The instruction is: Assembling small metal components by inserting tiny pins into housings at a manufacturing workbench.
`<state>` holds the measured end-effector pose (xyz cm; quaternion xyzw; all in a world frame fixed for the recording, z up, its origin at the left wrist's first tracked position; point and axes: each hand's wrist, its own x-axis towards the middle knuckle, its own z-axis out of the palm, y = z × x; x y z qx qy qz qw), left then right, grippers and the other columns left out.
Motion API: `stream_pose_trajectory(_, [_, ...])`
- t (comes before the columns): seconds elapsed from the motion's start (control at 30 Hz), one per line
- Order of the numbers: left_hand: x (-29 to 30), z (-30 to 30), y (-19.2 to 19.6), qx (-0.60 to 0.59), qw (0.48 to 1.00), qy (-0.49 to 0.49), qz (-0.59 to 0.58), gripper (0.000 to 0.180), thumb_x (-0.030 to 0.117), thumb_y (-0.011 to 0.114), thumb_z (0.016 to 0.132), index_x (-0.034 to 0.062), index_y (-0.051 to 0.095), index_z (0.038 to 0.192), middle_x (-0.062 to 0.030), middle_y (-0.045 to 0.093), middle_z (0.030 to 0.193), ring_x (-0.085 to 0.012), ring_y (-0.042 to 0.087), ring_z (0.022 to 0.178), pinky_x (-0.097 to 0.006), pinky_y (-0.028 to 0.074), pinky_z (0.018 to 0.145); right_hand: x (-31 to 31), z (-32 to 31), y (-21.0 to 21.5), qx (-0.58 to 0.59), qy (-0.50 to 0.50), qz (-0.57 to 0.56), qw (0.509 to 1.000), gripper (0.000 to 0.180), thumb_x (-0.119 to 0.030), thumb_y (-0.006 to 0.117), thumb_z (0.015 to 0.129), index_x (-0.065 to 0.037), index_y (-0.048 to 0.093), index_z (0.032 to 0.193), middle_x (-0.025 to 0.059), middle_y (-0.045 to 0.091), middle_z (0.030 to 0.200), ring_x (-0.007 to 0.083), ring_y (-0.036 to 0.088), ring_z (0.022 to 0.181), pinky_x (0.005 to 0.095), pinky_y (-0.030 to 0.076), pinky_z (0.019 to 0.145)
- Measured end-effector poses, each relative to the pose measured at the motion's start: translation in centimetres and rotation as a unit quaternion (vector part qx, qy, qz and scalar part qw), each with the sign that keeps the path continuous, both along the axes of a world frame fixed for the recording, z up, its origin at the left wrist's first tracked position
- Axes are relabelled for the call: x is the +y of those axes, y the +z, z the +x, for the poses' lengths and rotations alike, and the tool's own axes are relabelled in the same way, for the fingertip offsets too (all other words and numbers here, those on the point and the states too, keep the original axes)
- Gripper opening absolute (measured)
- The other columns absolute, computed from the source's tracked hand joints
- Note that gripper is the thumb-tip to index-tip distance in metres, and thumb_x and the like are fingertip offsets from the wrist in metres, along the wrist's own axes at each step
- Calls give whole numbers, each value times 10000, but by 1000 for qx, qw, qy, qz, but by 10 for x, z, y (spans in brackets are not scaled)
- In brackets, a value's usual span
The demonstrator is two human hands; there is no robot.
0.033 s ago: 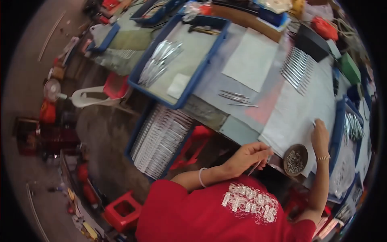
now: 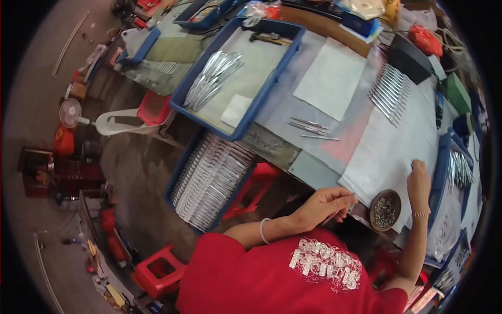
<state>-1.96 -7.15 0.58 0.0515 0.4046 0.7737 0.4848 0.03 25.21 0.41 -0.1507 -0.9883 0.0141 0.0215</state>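
My left hand (image 2: pixel 325 207) is closed in a pinch at the table's near edge, in front of my red shirt. A thin metal piece (image 2: pixel 329 217) sticks out from under its fingers; most of it is hidden. My right hand (image 2: pixel 418 187) is over the white sheet (image 2: pixel 387 157), its fingers curled together around something small that I cannot make out. Between the hands stands a round brown bowl (image 2: pixel 372 213) of small metal parts (image 2: pixel 385 209). Farther up the sheet, slim silver tools (image 2: pixel 390 94) lie side by side in a slanted row.
Several thin metal tools (image 2: pixel 308 127) lie left of the sheet. A blue tray (image 2: pixel 251 118) holds a silver pile and a hammer (image 2: pixel 269 38); below it, a blue crate (image 2: pixel 170 183) is packed with metal pieces. Another blue tray (image 2: pixel 435 196) stands right. Red stools (image 2: pixel 159 272) are on the floor.
The whole view has shifted slightly to the right. My right hand's fingers have drawn slightly nearer and curled in more. My left hand keeps its pinch, with less of the metal piece showing.
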Motion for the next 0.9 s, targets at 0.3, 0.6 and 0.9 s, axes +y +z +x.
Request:
stream_pose_trajectory(0.3, [21, -2, -2, 72, 997, -4, 11, 225, 128, 529, 965, 1, 559, 1150, -22, 603, 875, -78, 581, 790, -228, 507, 738, -113, 72, 86, 75, 64, -471, 877, 76, 40, 526, 835, 29, 598, 857, 84, 549, 733, 143, 524, 585, 250, 403, 526])
stream_pose_trajectory(0.6, [35, 13, 9, 158, 987, -16, -12, 120, 49, 525, 956, 1, 512, 1064, -51, 620, 948, -54, 566, 823, -190, 467, 739, -143, 71, 58, 215, 22, -547, 809, 75, 23, 643, 821, 1, 634, 892, 80, 642, 774, 145, 630, 653, 237, 481, 573])
stream_pose_trajectory(0.9, [36, 14, 22, 182, 983, -26, -13, 134, 53, 548, 946, -21, 511, 1051, -48, 625, 941, -56, 578, 874, -196, 484, 772, -141, 79, 53, 246, 8, -504, 828, 117, -50, 715, 790, -11, 654, 882, 87, 644, 743, 173, 626, 627, 254, 471, 547])
